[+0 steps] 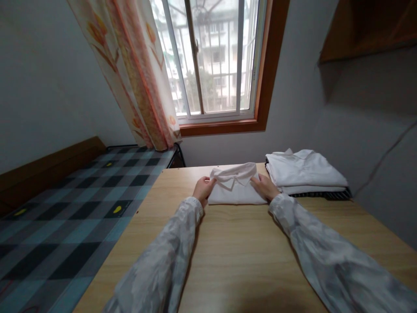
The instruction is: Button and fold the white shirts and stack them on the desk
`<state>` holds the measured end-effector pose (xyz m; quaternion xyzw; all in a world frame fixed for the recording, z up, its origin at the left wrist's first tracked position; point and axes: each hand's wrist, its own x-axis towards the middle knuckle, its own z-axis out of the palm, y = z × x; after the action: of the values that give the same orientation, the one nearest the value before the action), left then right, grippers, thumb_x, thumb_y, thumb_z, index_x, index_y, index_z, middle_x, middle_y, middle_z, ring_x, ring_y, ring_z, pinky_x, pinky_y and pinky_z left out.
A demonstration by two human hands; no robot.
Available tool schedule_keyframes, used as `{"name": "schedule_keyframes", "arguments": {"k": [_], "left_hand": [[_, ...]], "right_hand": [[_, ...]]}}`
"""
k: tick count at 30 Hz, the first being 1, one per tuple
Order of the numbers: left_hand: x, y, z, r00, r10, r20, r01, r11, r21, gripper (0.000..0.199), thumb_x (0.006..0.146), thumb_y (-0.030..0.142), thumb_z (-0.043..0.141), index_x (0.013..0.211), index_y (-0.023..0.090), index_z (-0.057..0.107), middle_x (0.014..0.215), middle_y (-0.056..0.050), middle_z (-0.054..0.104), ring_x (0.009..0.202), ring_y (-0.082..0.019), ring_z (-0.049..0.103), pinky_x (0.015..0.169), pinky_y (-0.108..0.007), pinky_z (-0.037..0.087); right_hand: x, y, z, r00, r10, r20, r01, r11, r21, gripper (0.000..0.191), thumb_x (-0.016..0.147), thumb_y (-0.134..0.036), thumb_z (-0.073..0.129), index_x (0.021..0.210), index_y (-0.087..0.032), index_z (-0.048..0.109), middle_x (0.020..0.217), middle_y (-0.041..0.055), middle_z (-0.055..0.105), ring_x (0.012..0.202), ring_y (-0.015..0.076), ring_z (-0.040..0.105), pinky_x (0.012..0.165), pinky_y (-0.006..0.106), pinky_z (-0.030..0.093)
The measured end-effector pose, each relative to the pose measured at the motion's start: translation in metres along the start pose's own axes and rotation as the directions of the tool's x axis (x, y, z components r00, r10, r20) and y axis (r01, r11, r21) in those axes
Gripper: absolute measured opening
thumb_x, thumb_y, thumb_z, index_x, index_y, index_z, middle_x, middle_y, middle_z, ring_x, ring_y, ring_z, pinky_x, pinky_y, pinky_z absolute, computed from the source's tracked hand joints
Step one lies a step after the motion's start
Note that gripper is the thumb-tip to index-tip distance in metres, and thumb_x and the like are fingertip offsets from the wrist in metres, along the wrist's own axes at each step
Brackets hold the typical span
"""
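A white collared shirt [239, 195], folded into a flat rectangle, lies on the wooden table [234, 243] with its collar toward the window. My left hand [204, 189] is closed on the shirt's left edge near the collar, thumb on top. On the opposite edge, my right hand [265, 188] grips the cloth beside the right collar point. The fingers of both hands are partly hidden under the fabric. Just right of my right hand sits a stack of folded clothes [306, 169], white ones on top and dark striped cloth beneath.
Left of the table is a bed [97, 208] with a checked cover. A flowered curtain [137, 74] hangs beside the barred window [215, 61] behind the table. A wooden shelf [368, 34] juts from the right wall, and a cable [384, 156] runs down below it.
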<state>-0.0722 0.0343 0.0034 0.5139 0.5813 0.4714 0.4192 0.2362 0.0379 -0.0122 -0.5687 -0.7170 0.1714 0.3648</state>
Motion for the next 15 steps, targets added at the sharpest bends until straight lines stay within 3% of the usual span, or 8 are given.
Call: {"name": "schedule_keyframes", "arguments": {"k": [4, 7, 10, 12, 15], "left_hand": [[0.004, -0.001, 0.001, 0.996, 0.077, -0.037, -0.073, 0.992, 0.102, 0.059, 0.09, 0.068, 0.067, 0.06, 0.019, 0.058, 0.059, -0.001, 0.058, 0.063, -0.016, 0.057, 0.053, -0.026, 0.032], [0.0, -0.007, -0.008, 0.999, 0.032, 0.022, -0.035, 0.992, 0.123, 0.06, 0.089, 0.068, 0.066, 0.056, 0.019, 0.058, 0.055, -0.002, 0.057, 0.059, -0.016, 0.055, 0.052, -0.026, 0.032], [-0.01, -0.013, -0.018, 0.996, -0.014, 0.085, 0.008, 0.997, 0.071, 0.05, 0.084, 0.062, 0.076, 0.067, 0.017, 0.064, 0.065, -0.005, 0.068, 0.061, -0.018, 0.062, 0.054, -0.026, 0.042], [-0.017, -0.014, -0.021, 0.997, -0.01, 0.076, 0.013, 0.999, -0.034, 0.045, 0.075, 0.054, 0.088, 0.087, 0.016, 0.067, 0.079, -0.006, 0.074, 0.068, -0.02, 0.069, 0.058, -0.027, 0.05], [-0.019, -0.01, -0.016, 0.997, 0.059, 0.048, -0.049, 0.979, -0.197, 0.063, 0.068, 0.047, 0.095, 0.114, 0.02, 0.063, 0.103, -0.008, 0.077, 0.081, -0.021, 0.075, 0.068, -0.03, 0.059]], "right_hand": [[-0.006, -0.013, 0.003, 0.99, 0.104, -0.092, -0.092, 0.987, 0.129, 0.06, 0.1, -0.073, 0.049, 0.104, -0.02, 0.077, 0.09, 0.0099, 0.079, 0.092, 0.0295, 0.072, 0.081, 0.035, 0.055], [-0.013, -0.016, 0.007, 0.978, 0.181, -0.101, -0.146, 0.948, 0.283, 0.065, 0.092, -0.082, 0.058, 0.089, -0.019, 0.074, 0.078, 0.0069, 0.075, 0.084, 0.0279, 0.068, 0.07, 0.032, 0.052], [-0.021, -0.012, 0.007, 0.969, 0.244, -0.036, -0.215, 0.907, 0.362, 0.063, 0.087, -0.081, 0.063, 0.072, -0.019, 0.068, 0.064, 0.0054, 0.067, 0.072, 0.0268, 0.065, 0.059, 0.031, 0.046], [-0.023, -0.007, 0.004, 0.963, 0.269, 0.005, -0.252, 0.895, 0.367, 0.059, 0.087, -0.076, 0.064, 0.066, -0.02, 0.066, 0.06, 0.005, 0.063, 0.067, 0.0259, 0.063, 0.056, 0.032, 0.043], [-0.017, -0.005, -0.003, 0.982, 0.19, 0.019, -0.183, 0.91, 0.371, 0.052, 0.091, -0.069, 0.059, 0.074, -0.021, 0.069, 0.067, 0.0053, 0.069, 0.073, 0.0263, 0.065, 0.061, 0.033, 0.048]]}}
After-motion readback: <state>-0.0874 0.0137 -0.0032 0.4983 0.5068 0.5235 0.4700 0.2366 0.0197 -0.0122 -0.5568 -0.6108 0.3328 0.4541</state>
